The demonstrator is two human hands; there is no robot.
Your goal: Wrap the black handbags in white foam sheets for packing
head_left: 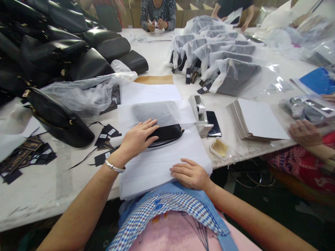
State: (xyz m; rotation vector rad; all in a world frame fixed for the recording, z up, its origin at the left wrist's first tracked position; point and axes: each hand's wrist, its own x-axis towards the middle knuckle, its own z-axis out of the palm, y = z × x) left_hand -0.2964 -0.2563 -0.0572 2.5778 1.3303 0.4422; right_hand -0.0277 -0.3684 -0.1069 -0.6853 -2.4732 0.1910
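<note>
A black handbag (167, 132) lies on a stack of white tissue paper (166, 160) in front of me, its far part covered by a thin translucent sheet (157, 112). My left hand (139, 137) rests on the bag and the edge of that sheet, fingers stretched out and flat. Near the stack's front edge, my right hand (191, 174) lies on the white paper with its fingers extended, holding nothing. Just beyond the bag's right end stands a tape dispenser (199, 115).
Black handbags (101, 42) are heaped at the left, near loose black tags (31, 153). Wrapped bags (235, 76) stand in rows at the back. White cards (261, 119), a phone (213, 123) and a small dish (220, 147) lie right. Other people's hands (306, 134) are nearby.
</note>
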